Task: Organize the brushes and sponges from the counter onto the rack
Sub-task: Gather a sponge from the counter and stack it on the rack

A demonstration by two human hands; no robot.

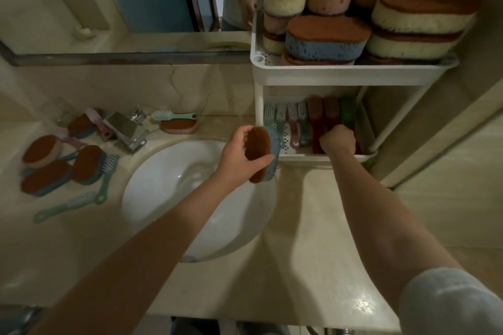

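My left hand [239,149] grips a blue sponge with a brown scouring top [262,155] over the sink's right edge, just left of the white rack [351,74]. My right hand [337,140] reaches into the rack's lower shelf, fingers curled among upright sponges [324,114] that stand in a row; what it holds is hidden. Several brushes [288,117] lie in that shelf's left part. The upper shelf carries stacked sponges [326,38]. Several more sponges [43,149] and teal brushes [106,174] lie on the counter at the left.
A white sink basin [174,187] sits between my arms, with a chrome faucet [128,127] behind it. A brush on a sponge [178,121] lies by the wall. A mirror [114,2] spans the wall above. A beige wall panel [435,130] stands right of the rack.
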